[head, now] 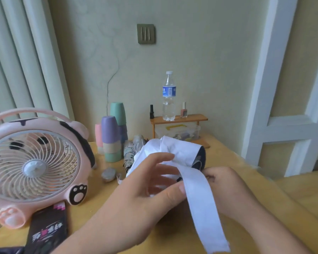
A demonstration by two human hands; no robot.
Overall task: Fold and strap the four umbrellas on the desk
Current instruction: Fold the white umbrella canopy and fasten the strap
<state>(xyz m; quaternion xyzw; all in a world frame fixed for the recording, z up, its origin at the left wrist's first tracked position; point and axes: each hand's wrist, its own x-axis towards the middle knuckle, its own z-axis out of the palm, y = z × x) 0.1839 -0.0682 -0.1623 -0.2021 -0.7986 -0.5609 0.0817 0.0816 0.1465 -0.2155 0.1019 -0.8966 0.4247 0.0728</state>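
Note:
A white umbrella (180, 151) with a dark lining lies bunched in the middle of the yellow desk (246, 169). Its long white strap (202, 204) hangs toward me. My left hand (141, 189) curls round the folded canopy, with the thumb pressing on the strap's upper part. My right hand (226, 184) holds the umbrella's right side from behind the strap; its fingertips are hidden. A grey patterned folded umbrella (131, 153) lies just behind the white one. A dark umbrella (48, 230) with pink print lies at the front left by the fan.
A pink desk fan (33, 165) stands at the left. Stacked pastel cups (112, 138) stand behind the umbrellas. A small wooden shelf (180, 119) at the wall carries a water bottle (169, 96) and two nail polish bottles, with a clear box beneath it.

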